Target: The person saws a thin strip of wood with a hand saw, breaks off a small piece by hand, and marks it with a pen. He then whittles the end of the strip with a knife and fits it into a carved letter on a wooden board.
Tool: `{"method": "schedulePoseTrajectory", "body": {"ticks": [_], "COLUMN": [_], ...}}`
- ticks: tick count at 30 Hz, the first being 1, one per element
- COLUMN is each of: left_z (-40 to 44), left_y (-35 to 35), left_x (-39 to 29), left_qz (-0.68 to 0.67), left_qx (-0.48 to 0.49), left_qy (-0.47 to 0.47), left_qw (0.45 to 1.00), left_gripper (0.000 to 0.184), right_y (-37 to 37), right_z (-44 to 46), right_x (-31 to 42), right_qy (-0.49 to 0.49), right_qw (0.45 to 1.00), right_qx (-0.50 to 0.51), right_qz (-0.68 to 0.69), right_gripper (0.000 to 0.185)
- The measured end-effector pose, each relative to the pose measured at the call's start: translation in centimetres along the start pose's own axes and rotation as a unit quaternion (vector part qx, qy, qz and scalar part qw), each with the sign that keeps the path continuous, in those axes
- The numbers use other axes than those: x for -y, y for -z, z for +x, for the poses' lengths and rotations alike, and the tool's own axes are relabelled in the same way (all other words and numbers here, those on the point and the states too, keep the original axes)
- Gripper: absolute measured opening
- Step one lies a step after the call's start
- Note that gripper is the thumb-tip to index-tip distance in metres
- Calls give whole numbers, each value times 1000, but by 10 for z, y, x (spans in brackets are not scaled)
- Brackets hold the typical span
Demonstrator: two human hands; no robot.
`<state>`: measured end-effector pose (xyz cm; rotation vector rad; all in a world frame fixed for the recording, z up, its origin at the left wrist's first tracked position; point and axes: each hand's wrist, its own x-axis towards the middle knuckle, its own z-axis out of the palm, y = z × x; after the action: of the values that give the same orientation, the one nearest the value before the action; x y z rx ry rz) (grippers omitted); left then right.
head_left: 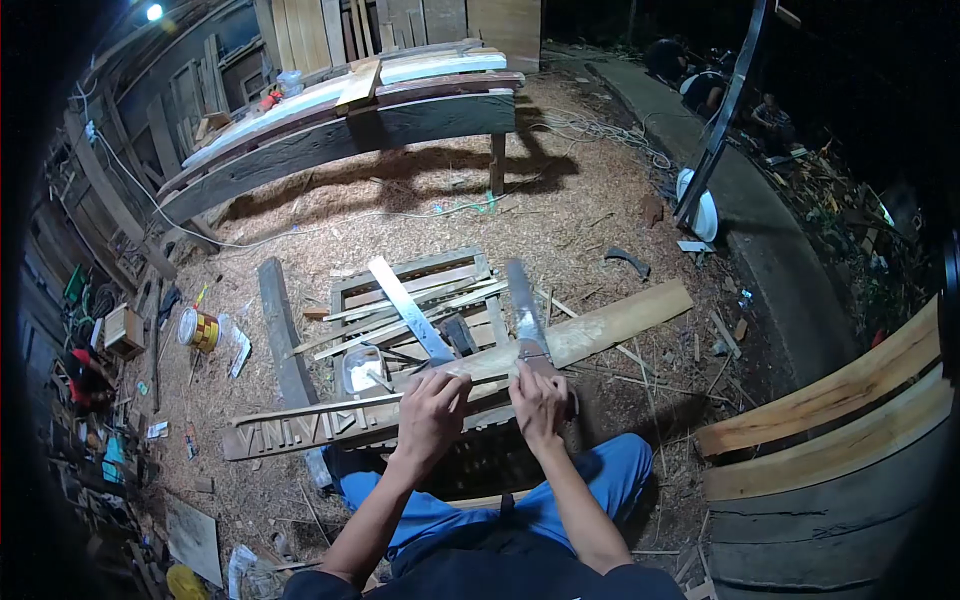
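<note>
Dark shirt [480, 565] below, left hand [434, 408] and right hand [540, 402] curl by the lettered board [300, 433], grasp unclear; fine handwork seems underway, next needing steadiness.

A yellow-and-red bucket [200, 331] stands on shavings-covered ground [590, 220].

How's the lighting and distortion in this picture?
Head view: small round white lamp glares, top left; head view: dark shadow under the long wooden workbench; head view: fisheye-like bowing, black corners; head view: brightness whitens the left silver metal blade.
</note>
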<state>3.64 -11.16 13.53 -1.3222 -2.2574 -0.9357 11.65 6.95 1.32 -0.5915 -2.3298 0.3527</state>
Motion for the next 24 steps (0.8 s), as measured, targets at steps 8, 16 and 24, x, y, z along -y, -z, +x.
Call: {"method": "schedulePoseTrajectory", "body": {"ticks": [8, 16, 24], "left_z": [-17, -23, -7], "left_y": [9, 37, 64], "left_x": [0, -7, -33], "left_qz": [-46, -38, -70], "left_qx": [16, 27, 25], "left_qy": [81, 102, 23], "left_qw": [996, 994, 997], "left_gripper": [8, 13, 17], "right_y": [7, 81, 152], "right_z": [11, 27, 29], "right_x": [12, 48, 85], "right_qy": [85, -1, 195], "right_qw": [996, 1000, 976], "right_qx": [10, -12, 32], "right_qz": [18, 9, 95], "right_gripper": [21, 29, 45]}}
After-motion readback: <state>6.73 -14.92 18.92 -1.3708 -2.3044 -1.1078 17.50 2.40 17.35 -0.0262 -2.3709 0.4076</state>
